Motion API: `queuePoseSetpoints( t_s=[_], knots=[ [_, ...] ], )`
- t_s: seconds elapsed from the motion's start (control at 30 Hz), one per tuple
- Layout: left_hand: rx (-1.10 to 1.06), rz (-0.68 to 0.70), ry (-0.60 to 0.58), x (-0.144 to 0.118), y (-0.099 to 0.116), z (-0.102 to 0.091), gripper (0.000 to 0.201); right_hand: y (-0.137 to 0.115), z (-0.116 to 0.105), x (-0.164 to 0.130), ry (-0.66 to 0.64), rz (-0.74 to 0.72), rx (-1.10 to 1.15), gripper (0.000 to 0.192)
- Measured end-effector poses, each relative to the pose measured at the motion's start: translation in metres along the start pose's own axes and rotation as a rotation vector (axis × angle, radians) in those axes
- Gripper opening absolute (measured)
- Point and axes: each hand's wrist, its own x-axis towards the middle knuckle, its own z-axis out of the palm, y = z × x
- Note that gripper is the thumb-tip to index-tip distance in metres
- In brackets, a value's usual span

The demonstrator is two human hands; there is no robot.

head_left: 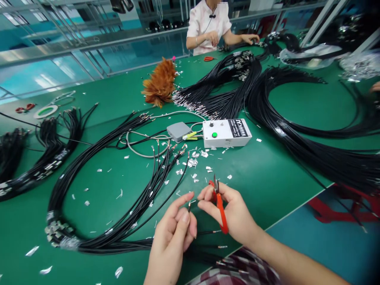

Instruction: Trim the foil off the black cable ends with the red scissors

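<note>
Orange-handled snips [220,209] sit clamped in the right hand [234,213], blades up, while the left hand [175,231] has its grip pinched shut on a thin black cable end [189,206] just beside them. Both hover over the green table [267,174] (littered with silvery scraps [194,162]), near the looped black cable bundle [118,233] and white tester box [227,132].

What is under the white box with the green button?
The white box sits on the green table, with silver scraps scattered in front. Whatever lies directly beneath it is covered, so it cannot be seen.
</note>
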Motion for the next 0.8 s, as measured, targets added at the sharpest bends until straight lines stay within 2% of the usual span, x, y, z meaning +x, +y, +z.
queuePoseSetpoints(
  t_s=[0.13,0.2,0.47,0.8],
  knots=[
    [-0.081,0.008,0.016,-0.002,0.007,-0.004,0.051,0.002,-0.018,0.003,-0.021,-0.122,-0.501,0.029],
    [-0.114,0.013,0.009,-0.003,0.009,-0.005,0.051,0.002,-0.019,0.002,-0.029,-0.187,-0.645,0.033],
    [-0.077,0.005,-0.007,-0.004,0.009,-0.004,0.052,0.000,-0.009,-0.001,0.065,-0.422,-0.818,0.035],
    [-0.017,0.008,-0.031,-0.006,0.009,-0.003,0.052,-0.003,-0.014,-0.001,0.079,-0.504,-0.945,0.035]
  ],
)
